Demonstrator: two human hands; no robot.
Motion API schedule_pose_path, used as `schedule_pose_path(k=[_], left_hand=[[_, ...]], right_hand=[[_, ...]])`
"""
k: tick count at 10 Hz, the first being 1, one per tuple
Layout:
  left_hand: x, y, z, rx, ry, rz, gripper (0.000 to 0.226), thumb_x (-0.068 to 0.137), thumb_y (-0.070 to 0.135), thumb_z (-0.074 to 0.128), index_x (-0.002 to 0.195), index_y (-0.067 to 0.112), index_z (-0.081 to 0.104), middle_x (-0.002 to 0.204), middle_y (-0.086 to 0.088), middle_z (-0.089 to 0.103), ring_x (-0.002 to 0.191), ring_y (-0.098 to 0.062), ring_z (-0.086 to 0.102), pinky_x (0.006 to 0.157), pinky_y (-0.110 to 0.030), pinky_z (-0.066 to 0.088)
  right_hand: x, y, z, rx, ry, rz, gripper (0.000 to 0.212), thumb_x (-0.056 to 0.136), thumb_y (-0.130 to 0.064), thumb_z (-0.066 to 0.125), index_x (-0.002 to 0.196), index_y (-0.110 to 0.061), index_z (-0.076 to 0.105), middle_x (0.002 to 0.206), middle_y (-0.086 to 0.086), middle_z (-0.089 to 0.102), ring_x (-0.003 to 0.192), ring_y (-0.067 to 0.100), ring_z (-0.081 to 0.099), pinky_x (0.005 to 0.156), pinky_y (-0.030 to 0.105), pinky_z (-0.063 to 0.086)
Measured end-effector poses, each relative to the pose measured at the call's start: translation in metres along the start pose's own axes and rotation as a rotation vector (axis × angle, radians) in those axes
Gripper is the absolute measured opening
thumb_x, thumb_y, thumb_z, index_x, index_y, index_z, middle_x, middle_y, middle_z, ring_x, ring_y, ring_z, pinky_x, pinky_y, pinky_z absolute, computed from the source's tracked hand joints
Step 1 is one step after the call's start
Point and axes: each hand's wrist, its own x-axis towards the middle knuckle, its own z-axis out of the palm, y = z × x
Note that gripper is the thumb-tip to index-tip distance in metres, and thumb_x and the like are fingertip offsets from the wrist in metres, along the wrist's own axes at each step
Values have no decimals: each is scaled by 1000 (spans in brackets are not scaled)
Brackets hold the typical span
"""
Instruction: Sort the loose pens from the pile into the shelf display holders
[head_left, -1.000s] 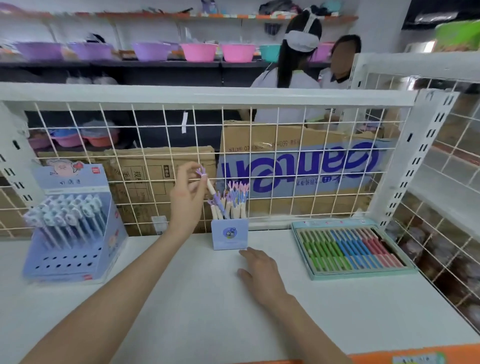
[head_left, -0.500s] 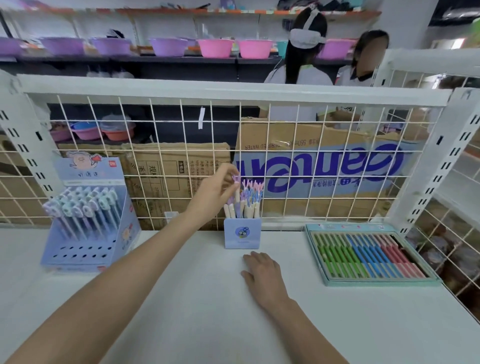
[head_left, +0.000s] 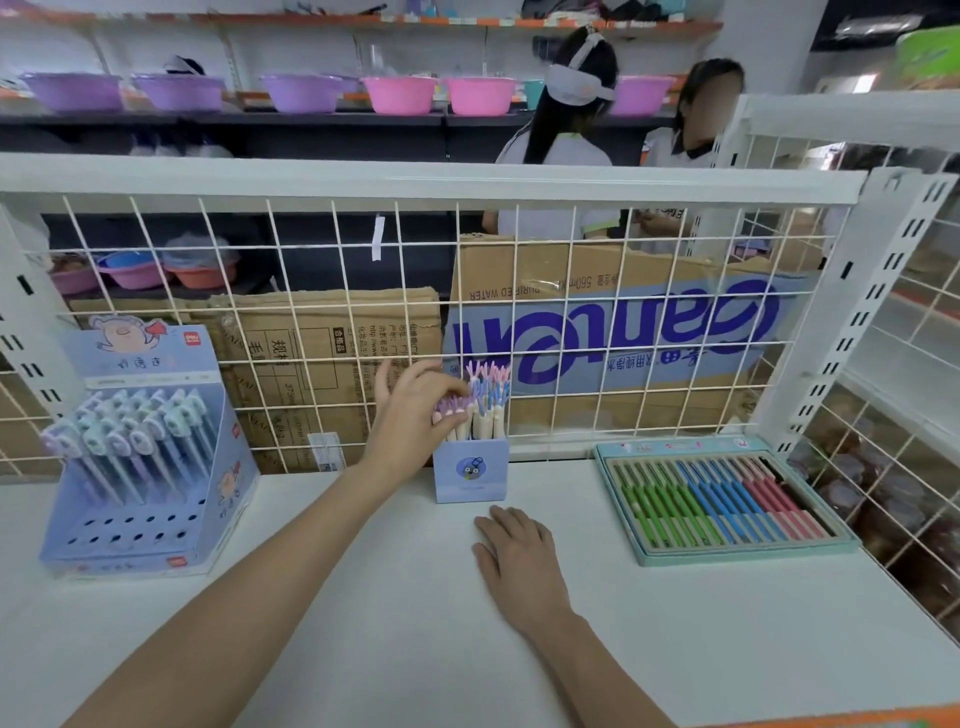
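Pens (head_left: 488, 402) partly behind left hand (head_left: 413, 415)

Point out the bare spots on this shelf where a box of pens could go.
Bare shelf lies between the tiered pen display and the small pen holder, and in front of the flat pen tray. Crowded at the holder, where the left hand works.

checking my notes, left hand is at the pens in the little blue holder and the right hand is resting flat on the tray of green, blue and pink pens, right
Not quite. In the head view the right hand rests flat on the bare white shelf, in front of the small blue holder, apart from the tray of green, blue and pink pens. The left hand is at the pens in the holder, as you say.
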Motion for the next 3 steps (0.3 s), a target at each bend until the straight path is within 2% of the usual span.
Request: schedule_pose_path(k=[1, 2, 3], left_hand=[[-3, -1, 9, -14, 41, 31, 20, 75, 15, 76, 93, 15, 66, 98, 3, 66, 120, -23, 49, 110, -48, 3], [-1, 3, 15, -9, 73, 68, 21, 73, 10, 77, 90, 14, 65, 99, 1, 64, 117, -21, 47, 109, -52, 8], [-9, 6, 21, 29, 150, 37, 28, 75, 4, 74, 100, 13, 66, 112, -7, 60, 122, -22, 41, 107, -60, 17]], right_hand=[[0, -1, -2, -7, 18, 14, 30, 78, -37, 40, 85, -29, 68, 94, -11, 67, 86, 9, 63, 79, 23, 31], [0, 0, -3, -61, 17, -10, 29, 77, -37, 40, 83, -30, 67, 92, -13, 66, 85, 8, 63, 78, 21, 34], [0, 1, 2, -64, 47, -59, 29, 77, -39, 39, 81, -33, 67, 90, -17, 65, 84, 4, 62, 73, 18, 44]])
